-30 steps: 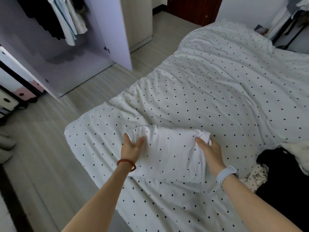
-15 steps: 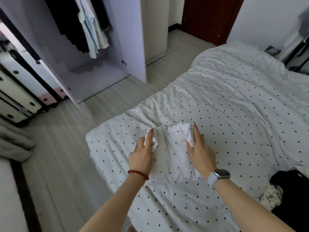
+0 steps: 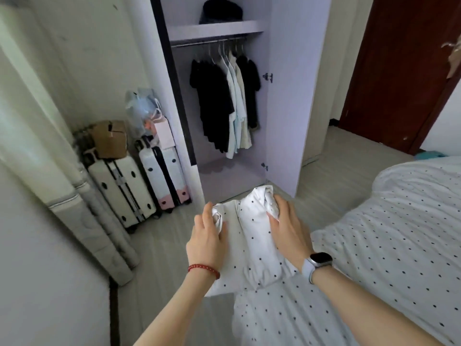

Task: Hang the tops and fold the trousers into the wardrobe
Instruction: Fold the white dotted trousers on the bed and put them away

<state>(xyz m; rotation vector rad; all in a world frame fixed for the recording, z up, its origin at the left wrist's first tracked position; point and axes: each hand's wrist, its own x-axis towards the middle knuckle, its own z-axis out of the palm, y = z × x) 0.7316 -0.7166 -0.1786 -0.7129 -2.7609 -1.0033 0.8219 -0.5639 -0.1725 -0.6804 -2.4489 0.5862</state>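
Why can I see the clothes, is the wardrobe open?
Open. The wardrobe door is swung aside, showing tops hanging on the rail.

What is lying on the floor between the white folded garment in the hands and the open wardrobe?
In the head view, nothing: only bare light wood floor separates the folded white garment, held by both hands, from the open wardrobe.
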